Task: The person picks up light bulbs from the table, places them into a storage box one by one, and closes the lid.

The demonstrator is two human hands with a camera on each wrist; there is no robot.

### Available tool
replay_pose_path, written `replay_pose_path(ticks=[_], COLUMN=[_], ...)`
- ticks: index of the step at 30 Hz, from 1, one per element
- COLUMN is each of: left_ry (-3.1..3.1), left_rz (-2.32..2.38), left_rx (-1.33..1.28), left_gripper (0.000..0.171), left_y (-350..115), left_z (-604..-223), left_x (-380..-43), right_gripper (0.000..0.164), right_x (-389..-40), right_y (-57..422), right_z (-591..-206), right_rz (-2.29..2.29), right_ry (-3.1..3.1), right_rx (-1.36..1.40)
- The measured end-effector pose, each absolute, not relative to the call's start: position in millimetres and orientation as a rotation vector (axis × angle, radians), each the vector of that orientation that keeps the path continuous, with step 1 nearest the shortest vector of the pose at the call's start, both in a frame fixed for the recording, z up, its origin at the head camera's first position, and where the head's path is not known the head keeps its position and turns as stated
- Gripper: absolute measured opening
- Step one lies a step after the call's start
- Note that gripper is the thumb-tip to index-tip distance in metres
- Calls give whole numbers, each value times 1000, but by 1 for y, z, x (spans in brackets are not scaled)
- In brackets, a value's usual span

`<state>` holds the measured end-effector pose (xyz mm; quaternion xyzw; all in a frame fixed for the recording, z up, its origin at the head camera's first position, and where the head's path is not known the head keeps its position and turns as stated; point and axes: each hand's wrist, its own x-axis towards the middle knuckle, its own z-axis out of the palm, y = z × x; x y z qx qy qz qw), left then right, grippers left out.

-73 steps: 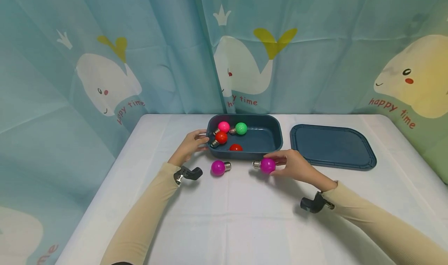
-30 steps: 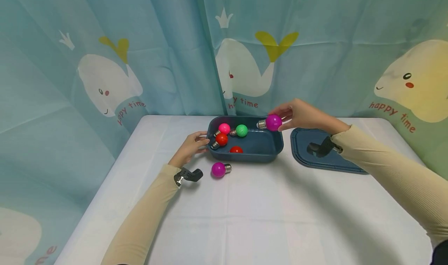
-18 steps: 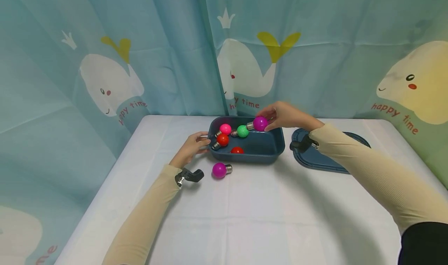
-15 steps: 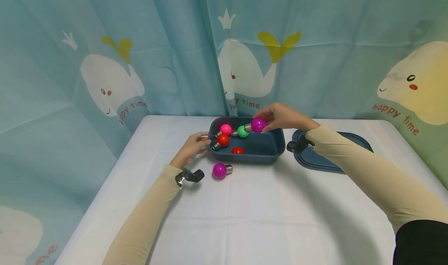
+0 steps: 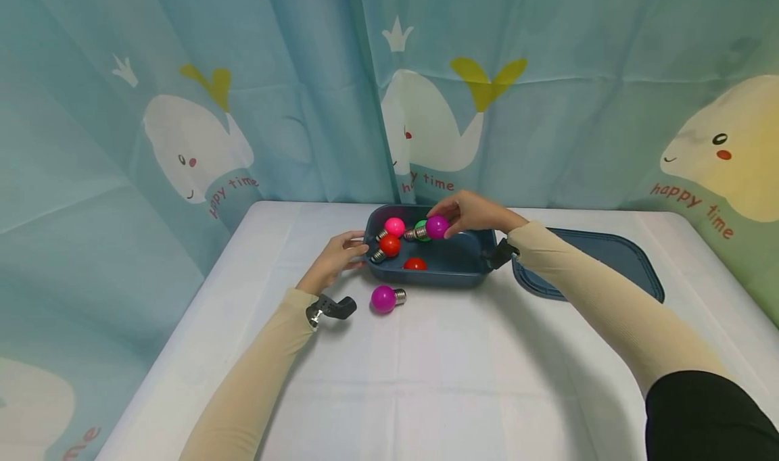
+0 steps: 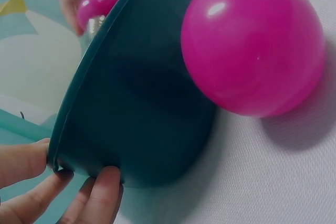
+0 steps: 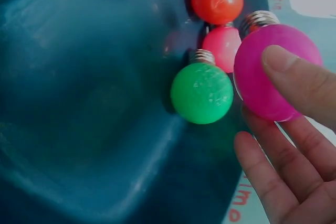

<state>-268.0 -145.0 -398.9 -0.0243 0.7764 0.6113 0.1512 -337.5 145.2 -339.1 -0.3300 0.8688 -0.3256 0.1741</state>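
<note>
A dark blue box [image 5: 453, 280] stands near the back of the table. My left hand [image 5: 335, 258] touches its left end, fingers spread along the rim and outer wall. Over the box, my right hand [image 5: 465, 212] pinches a magenta light bulb [image 5: 437, 227] by its globe, thumb on one side and fingers on the other, its metal screw base pointing left. A green bulb [image 7: 201, 94] lies just below it, partly covered in the head view. Beside that are a pink bulb [image 5: 394, 227] and two red bulbs, one [image 5: 390, 245] at the left, another [image 5: 415, 263] at the near wall.
Another magenta bulb [image 5: 383, 299] lies on the white tablecloth in front of the box, base to the right. To the right is a dark blue lid [image 5: 615, 261], partly behind the right sleeve. A whale-print curtain [image 5: 292, 96] hangs behind the table.
My right hand has lifted the magenta bulb from in front of the box, carried it over the box's right part, then moved left and lower toward the green bulb. My left hand has stayed at the box.
</note>
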Motion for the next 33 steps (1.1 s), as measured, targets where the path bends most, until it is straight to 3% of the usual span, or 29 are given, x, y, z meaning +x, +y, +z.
replay_pose_path(ticks=[33], left_ry=[2218], left_rz=[1775], left_rx=[-62], left_gripper=[46], left_y=[-145], left_z=[-403], left_x=[-268], right_gripper=[46], right_x=[-347], right_y=[117], right_z=[-372], right_rz=[-778], right_ry=[2331], right_rx=[-1016])
